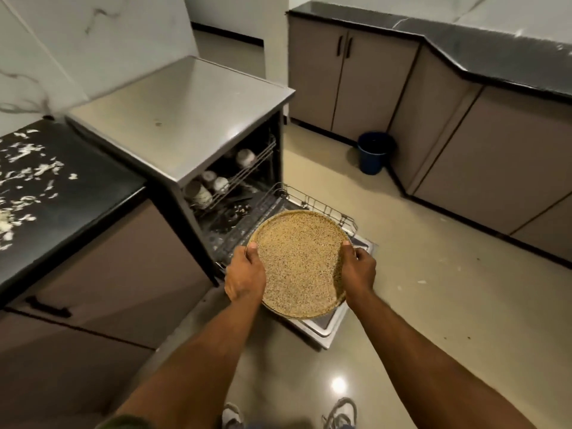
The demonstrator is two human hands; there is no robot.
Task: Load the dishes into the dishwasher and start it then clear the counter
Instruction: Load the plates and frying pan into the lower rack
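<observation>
Speckled tan, with a fine granular pattern over its whole face, the round plate [298, 258] is held by both hands above the pulled-out lower rack [322, 209] of the dishwasher [185, 125]; the left hand [246, 274] grips the left edge of the rim, thumb over the top face and fingers hidden beneath; the right hand [356, 269] grips the opposite edge in the same manner.

Governing relation: the rack lies directly below and beyond the grip, away from the body; the plate is a disc with no long axis, and its face is turned up and tilted toward the camera; judged from this, the plate needs to be turned on edge before it can enter the rack; neither hand is clearly nearer to the rack; the wire tines under the plate are hidden, so the slot cannot be identified.

Materials and shapes:
- rack: thin metal wire, rectangular grid; it rests over the lowered door [322, 326], which has a smooth pale inner panel;
- upper rack [235, 178], left of and above the grip: wire, holding several rounded pale bowls or cups;
- dishwasher top: flat brushed grey metal;
- counter [62, 187], far left of the grip: glossy black, strewn with white scraps.
</observation>
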